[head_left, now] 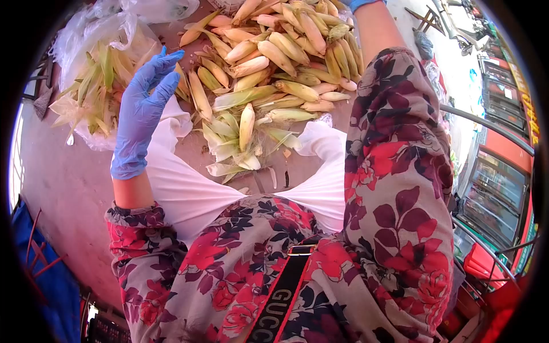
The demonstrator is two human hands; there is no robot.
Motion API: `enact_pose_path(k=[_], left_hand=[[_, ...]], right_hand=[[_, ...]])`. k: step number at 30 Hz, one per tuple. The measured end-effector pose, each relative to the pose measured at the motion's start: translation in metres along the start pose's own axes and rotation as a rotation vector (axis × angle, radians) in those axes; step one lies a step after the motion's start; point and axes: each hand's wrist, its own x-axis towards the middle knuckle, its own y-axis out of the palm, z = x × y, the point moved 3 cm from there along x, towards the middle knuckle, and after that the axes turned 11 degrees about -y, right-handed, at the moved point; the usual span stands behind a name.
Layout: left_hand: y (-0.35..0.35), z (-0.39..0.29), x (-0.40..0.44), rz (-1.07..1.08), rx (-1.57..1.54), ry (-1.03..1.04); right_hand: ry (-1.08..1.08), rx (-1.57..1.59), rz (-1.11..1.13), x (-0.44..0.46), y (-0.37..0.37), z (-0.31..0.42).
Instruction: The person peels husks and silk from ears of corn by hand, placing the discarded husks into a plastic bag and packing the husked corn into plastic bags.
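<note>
My left hand (143, 111), in a blue glove, is raised between a plastic bag of stripped husks (103, 86) and a heap of corn ears (286, 51). Its fingers and thumb are apart, and I see nothing in them. Of my right hand (362, 3) only the blue glove's cuff shows at the top edge, beyond the heap; its fingers are out of frame. Most ears are still wrapped in pale yellow-green husk. Loose husks (226, 143) and a single ear (246, 127) lie nearest my body.
White cloth (189, 177) covers my legs on both sides of the husks. A blue tarp (43, 274) hangs at lower left. On the right are a metal rail (486, 124), glass-fronted cabinets (494, 197) and a red container (483, 263).
</note>
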Motion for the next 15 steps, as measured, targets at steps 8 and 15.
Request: enact_pose_path(k=[8,15], left_hand=[[0.059,0.017,0.012,0.134,0.59,0.028],[0.067,0.007,0.024,0.166,0.674,-0.029]], right_hand=[[0.387,-1.449,-0.001,-0.134,-0.154,-0.301],[0.423,-1.593,-0.21,-0.164,-0.138,-0.342]])
